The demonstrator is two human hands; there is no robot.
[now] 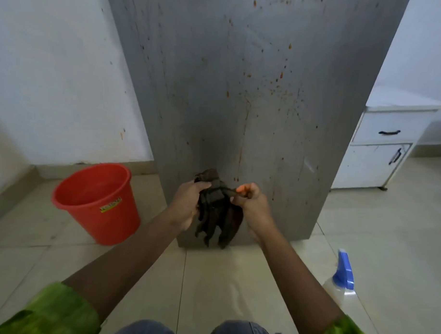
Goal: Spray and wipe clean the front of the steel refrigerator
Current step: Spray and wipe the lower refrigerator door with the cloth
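The steel refrigerator front (pixel 242 92) fills the middle of the view, speckled with orange-brown spots and a long drip streak down its centre. In front of its lower part both hands hold a dark brown cloth (pixel 215 211) that hangs in crumpled folds. My left hand (pixel 185 205) grips the cloth's upper left. My right hand (pixel 250 203) pinches a strip of it at the upper right. A spray bottle (pixel 341 281) with a blue trigger head stands on the floor at the lower right, apart from both hands.
A red plastic bucket (pixel 98 202) stands on the tiled floor left of the refrigerator. A white cabinet (pixel 385 147) with dark handles sits to the right. White walls rise on both sides. My knees show at the bottom edge.
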